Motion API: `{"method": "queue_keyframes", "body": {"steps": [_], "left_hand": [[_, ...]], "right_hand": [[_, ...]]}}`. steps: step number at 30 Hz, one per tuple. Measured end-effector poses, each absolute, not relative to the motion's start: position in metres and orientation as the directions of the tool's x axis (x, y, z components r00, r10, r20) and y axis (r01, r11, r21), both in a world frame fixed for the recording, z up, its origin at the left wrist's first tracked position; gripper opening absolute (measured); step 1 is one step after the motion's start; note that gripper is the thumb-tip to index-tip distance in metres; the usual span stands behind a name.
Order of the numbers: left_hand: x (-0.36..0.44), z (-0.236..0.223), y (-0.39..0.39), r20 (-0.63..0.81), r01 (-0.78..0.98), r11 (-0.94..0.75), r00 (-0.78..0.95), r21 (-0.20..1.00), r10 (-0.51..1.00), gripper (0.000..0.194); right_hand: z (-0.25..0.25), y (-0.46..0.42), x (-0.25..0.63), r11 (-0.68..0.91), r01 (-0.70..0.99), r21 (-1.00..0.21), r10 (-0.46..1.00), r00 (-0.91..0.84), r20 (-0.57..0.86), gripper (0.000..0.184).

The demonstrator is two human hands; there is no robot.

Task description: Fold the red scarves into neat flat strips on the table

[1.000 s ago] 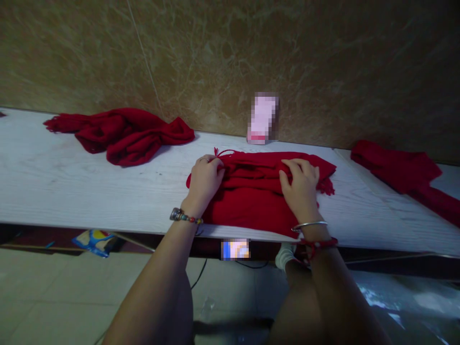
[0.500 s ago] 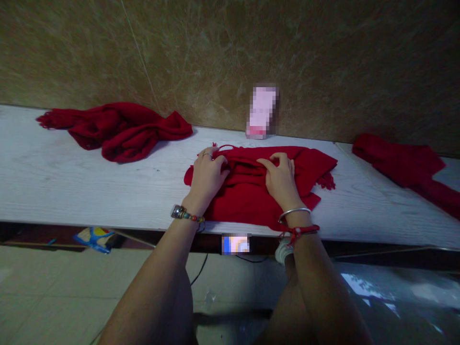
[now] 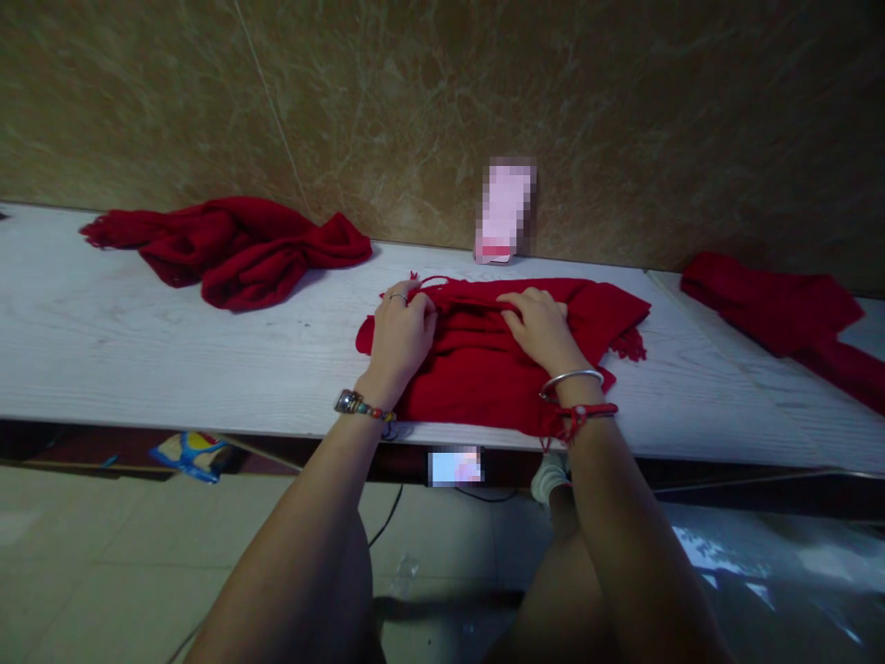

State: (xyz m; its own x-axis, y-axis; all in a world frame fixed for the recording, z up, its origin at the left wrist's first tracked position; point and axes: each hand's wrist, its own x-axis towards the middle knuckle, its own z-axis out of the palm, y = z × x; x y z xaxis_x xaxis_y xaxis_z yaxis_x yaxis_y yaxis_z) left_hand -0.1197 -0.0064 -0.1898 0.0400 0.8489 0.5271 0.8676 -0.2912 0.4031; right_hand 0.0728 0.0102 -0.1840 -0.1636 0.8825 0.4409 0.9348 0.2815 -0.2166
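Note:
A red fringed scarf (image 3: 470, 383) lies bunched in loose folds across a white wood-grain tabletop (image 3: 304, 369). My left hand (image 3: 405, 327), with a ring on one finger, grips the scarf's folds near its left end; its fingertips are partly hidden in the cloth. Over the upper middle of the same scarf, my right hand (image 3: 543, 327) has thumb and fingers curled around a raised fold. Fringe hangs out at the scarf's right end.
Two more red cloths, a crumpled fringed scarf (image 3: 255, 254) and a red cloth (image 3: 774, 304), lie left and right. A blurred pink phone-like object (image 3: 504, 217) leans on the marbled wall (image 3: 387, 111). Below the front edge are a blurred screen (image 3: 454, 467) and a blue-white packet (image 3: 194, 456).
My right hand's fingers have moved slightly left and closed onto the fold. My left hand keeps its place on the scarf. The whole view has shifted a little.

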Motion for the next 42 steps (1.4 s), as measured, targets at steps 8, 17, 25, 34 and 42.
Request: {"method": "queue_keyframes", "body": {"steps": [8, 17, 25, 34, 42], "left_hand": [[-0.122, -0.189, -0.008, 0.556, 0.847, -0.312, 0.025, 0.429, 0.831, 0.008], [-0.125, -0.181, -0.012, 0.609, 0.832, -0.343, 0.007, 0.436, 0.793, 0.007], [-0.142, -0.179, -0.008, 0.621, 0.831, -0.241, -0.151, 0.501, 0.769, 0.005], [-0.18, -0.182, -0.002, 0.595, 0.811, -0.051, -0.384, 0.583, 0.706, 0.006], [-0.184, -0.195, -0.003, 0.38, 0.866, 0.125, -0.337, 0.484, 0.862, 0.009]], "right_hand": [[-0.184, -0.009, 0.073, 0.306, 0.897, -0.32, 0.808, -0.067, 0.585, 0.015], [-0.184, -0.019, 0.089, 0.295, 0.85, -0.437, 0.713, 0.109, 0.693, 0.01], [-0.183, -0.011, 0.126, 0.176, 0.782, -0.598, 0.64, 0.371, 0.673, 0.005], [-0.179, -0.017, 0.168, -0.067, 0.724, -0.687, 0.572, 0.592, 0.568, 0.007], [-0.191, -0.014, 0.17, -0.13, 0.743, -0.657, 0.712, 0.531, 0.459, 0.006]]}}
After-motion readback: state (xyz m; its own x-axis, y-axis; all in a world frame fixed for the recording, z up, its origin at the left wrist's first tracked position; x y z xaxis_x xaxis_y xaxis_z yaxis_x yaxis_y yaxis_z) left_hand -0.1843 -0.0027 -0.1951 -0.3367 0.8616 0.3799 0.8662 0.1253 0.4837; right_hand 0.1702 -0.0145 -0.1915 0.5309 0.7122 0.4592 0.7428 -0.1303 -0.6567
